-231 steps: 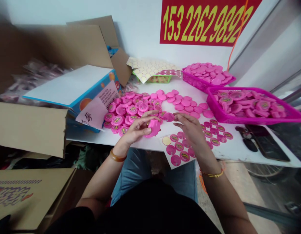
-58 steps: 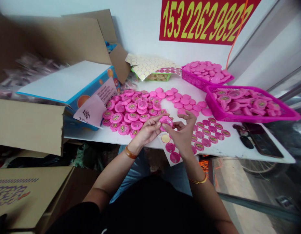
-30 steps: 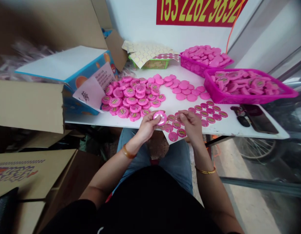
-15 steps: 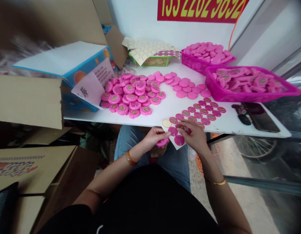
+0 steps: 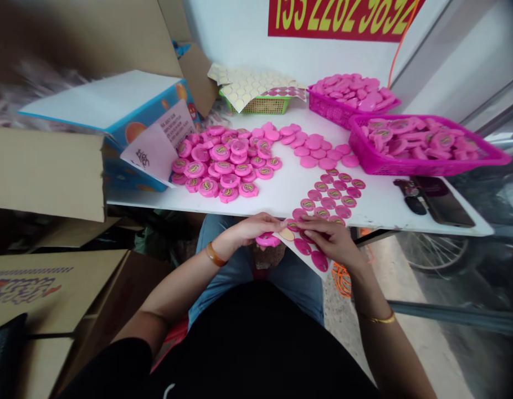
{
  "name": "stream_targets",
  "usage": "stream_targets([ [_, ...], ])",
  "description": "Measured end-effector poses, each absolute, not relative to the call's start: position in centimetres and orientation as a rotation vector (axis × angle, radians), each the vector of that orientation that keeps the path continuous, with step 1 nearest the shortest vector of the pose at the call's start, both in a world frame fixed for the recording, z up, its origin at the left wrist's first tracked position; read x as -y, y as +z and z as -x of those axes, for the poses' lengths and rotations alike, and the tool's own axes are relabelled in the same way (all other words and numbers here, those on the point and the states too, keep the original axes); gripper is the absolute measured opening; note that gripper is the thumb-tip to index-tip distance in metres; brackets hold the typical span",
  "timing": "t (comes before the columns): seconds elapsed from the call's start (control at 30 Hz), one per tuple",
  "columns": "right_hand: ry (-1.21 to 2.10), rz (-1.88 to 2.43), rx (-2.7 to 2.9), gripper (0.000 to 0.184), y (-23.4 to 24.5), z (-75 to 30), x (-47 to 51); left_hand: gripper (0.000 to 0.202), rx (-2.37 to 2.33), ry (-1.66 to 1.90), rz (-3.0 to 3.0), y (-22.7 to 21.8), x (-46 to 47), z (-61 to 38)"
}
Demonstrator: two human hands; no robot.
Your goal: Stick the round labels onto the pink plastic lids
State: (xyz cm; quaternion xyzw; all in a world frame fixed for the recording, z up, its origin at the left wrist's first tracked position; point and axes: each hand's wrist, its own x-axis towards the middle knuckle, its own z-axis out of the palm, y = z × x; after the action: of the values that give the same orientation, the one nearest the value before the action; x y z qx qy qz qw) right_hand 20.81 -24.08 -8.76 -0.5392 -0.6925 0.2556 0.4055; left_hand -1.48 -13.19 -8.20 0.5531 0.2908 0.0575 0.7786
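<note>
My left hand (image 5: 260, 226) is closed around a round pink plastic case (image 5: 267, 240), which hangs below its fingers just off the table's front edge. Thumb and forefinger of that hand also meet the corner of a sticker sheet (image 5: 333, 194) printed with round pink labels. One spot on the sheet near the fingertips is bare and cream-coloured (image 5: 287, 234). My right hand (image 5: 327, 235) grips the sheet, its fingers on the labels and close to the left fingertips. Part of the sheet lies on the table; its near end sticks out over the edge.
Labelled pink cases (image 5: 223, 160) are heaped at left, with plain pink cases (image 5: 314, 147) behind the sheet. Two magenta baskets (image 5: 426, 166) of pink pieces stand at right, near a phone (image 5: 445, 202) and keys (image 5: 414, 199). An open carton (image 5: 49, 172) borders the left side.
The sticker sheet has slid toward me and tilted, its near end now further over the edge. My left hand has shifted slightly left with the pink case, and its fingertips meet the sheet.
</note>
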Motion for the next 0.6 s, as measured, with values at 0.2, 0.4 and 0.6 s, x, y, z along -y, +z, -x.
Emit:
stream_targets([
  [0.2, 0.712, 1.412, 1.634, 0.027, -8.2, -20.8, 23.7, 0.038, -0.586, 0.104, -1.282, -8.8, 13.7, -0.3],
  [0.4, 0.459, 1.460, 1.621, 0.022, -7.4, -19.8, 23.0, 0.029, -0.488, 0.292, -1.325, -8.4, 14.8, -2.0],
  [0.6, 0.442, 1.417, 1.587, 0.018, -6.2, -19.6, 22.7, 0.022, -0.394, 0.291, -1.572, -6.4, 13.5, -2.0],
])
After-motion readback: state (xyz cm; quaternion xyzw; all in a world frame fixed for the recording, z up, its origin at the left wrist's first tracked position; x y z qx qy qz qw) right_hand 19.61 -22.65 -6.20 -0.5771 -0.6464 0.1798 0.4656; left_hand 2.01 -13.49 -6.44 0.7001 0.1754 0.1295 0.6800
